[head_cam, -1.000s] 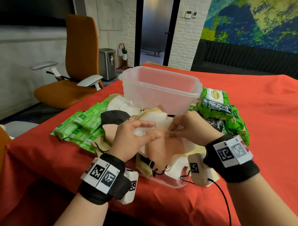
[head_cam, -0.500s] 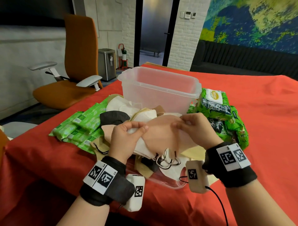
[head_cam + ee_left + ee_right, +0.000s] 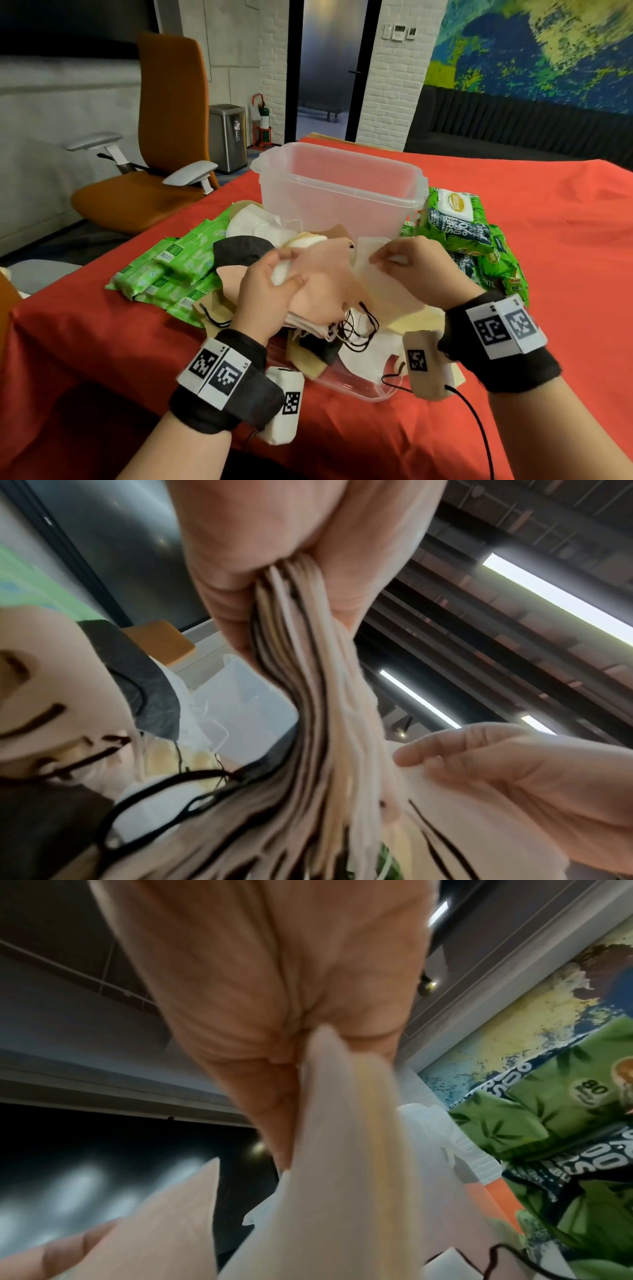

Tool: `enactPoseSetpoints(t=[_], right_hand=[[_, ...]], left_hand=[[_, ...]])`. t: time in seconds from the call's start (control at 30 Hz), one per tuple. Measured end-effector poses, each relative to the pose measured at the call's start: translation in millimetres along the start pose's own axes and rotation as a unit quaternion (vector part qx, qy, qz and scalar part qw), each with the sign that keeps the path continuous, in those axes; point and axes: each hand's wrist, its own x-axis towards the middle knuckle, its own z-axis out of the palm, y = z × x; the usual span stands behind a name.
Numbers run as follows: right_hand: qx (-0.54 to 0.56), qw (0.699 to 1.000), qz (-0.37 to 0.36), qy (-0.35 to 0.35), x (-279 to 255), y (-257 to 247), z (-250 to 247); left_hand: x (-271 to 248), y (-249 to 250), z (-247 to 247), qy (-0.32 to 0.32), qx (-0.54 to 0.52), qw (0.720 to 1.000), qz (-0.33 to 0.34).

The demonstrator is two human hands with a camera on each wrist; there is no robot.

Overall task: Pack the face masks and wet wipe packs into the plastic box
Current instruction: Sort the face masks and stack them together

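Together, both hands hold masks above the table (image 3: 513,240), just before the box (image 3: 339,192); the left hand (image 3: 270,294) clamps a thick stack (image 3: 325,291) of folded masks, peach on top, cream and white edges fanned beneath, black ear loops dangling; the right hand (image 3: 418,267) pinches a single pale mask (image 3: 373,270) between thumb and fingertips; the clear box stands upright; loose masks (image 3: 246,250), white, black and tan, lie beneath; green wipes (image 3: 455,222) sit right of the box, slimmer green packs (image 3: 171,267) left.
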Motion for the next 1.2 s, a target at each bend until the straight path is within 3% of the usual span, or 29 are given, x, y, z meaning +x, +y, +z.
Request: enactPoseSetpoints(t=[0.07,0.17,0.37,0.47,0.53,0.6,0.73,0.8,0.97,1.2], right_hand=[[0.005,0.997,0.029,0.071,0,5,-3],[0.092,0.982,0.039,0.157,-1,-4,-2],[0.255,0.964,-0.022,0.075,-6,-37,26],[0.387,0.922,-0.009,0.006,-5,-45,34],[0.433,0.901,0.003,-0.026,-4,-44,35],[0.421,0.906,-0.006,-0.037,-2,-39,35],[0.244,0.968,-0.055,0.006,3,-32,32],[0.189,0.98,-0.063,0.016,5,-31,27],[0.203,0.972,-0.099,0.067,6,-26,23],[0.233,0.969,-0.079,0.004,3,-21,31]], left_hand=[[1,-1,-3,0.018,-0.002,0.999,0.035],[2,0,-1,0.016,-0.011,0.999,0.032],[-2,10,8,-0.032,-0.071,0.997,0.001],[-5,16,7,-0.059,-0.19,0.979,-0.05],[-4,11,5,-0.057,-0.181,0.981,-0.044],[-3,6,4,-0.047,-0.123,0.991,-0.024],[-3,2,6,-0.063,-0.072,0.995,-0.005],[-4,4,6,-0.077,-0.069,0.995,0.007],[-3,6,4,-0.086,-0.066,0.994,0.025],[-4,4,4,-0.081,-0.067,0.994,0.019]])
